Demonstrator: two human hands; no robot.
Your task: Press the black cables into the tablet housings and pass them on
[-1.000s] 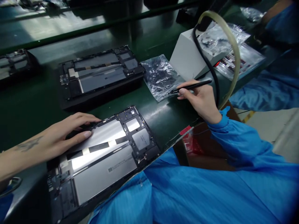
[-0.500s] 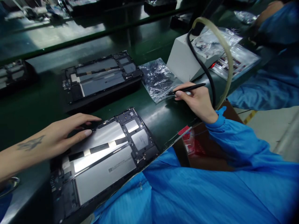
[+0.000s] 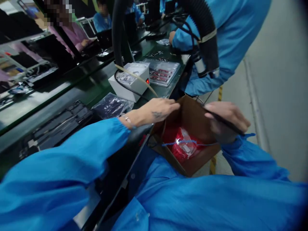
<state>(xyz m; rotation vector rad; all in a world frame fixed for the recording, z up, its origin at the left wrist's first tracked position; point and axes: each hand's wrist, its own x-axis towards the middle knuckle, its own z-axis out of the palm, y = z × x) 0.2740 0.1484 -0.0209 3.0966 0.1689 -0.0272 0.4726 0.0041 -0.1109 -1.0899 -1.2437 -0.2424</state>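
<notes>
My left hand (image 3: 156, 110) reaches across to the upper left rim of an open cardboard box (image 3: 192, 118). Its fingers are curled together, and whatever they pinch is hidden. Blurred by motion, my right hand (image 3: 227, 120) is above the box's right side, closed around a slim black pen-like tool (image 3: 225, 121). Inside the box lies red plastic packaging (image 3: 179, 150) with clear wrap and a white label. A coiled blue cord (image 3: 179, 142) stretches across the box opening toward my right sleeve.
Left of the box, the green bench bears a clear plastic bag (image 3: 112, 105), an opened tablet housing (image 3: 57, 123) and a white device (image 3: 131, 81) with a red light. Beyond is a clear parts tray (image 3: 163, 73). A black hose (image 3: 207, 41) hangs near a co-worker's blue sleeve (image 3: 204, 83).
The view has swung right. My left hand has left the tablet housing for the box rim. My right hand, still with the black tool, has moved from the plastic bag to the box's right side.
</notes>
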